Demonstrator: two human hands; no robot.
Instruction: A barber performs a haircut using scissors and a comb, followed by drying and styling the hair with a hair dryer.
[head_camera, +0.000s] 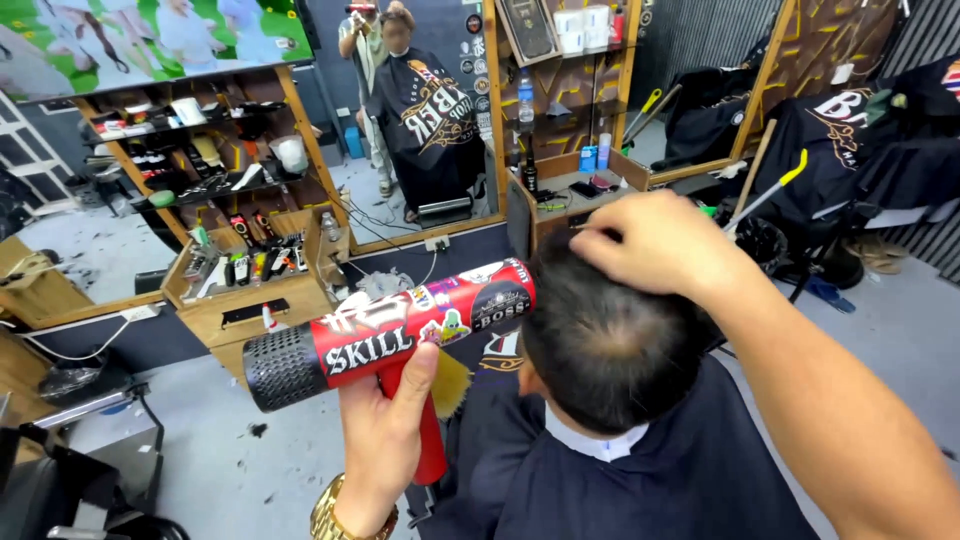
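Note:
My left hand (385, 430) grips the red handle of a hair dryer (390, 335), a red and black barrel covered in stickers with a black mesh rear end. Its nozzle points at the head of a seated person (600, 350) with short dark hair, who wears a dark barber cape (660, 480). My right hand (655, 245) rests on top of that head, fingers bent into the hair. A yellowish brush-like thing (452, 382) shows just behind the dryer's handle.
A wooden shelf unit (250, 240) with clippers and tools stands under a wall mirror (400, 110). A small wooden counter (570, 195) holds bottles. Another barber chair draped with a dark cape (860, 150) stands at the right. Hair clippings lie on the grey floor (230, 450).

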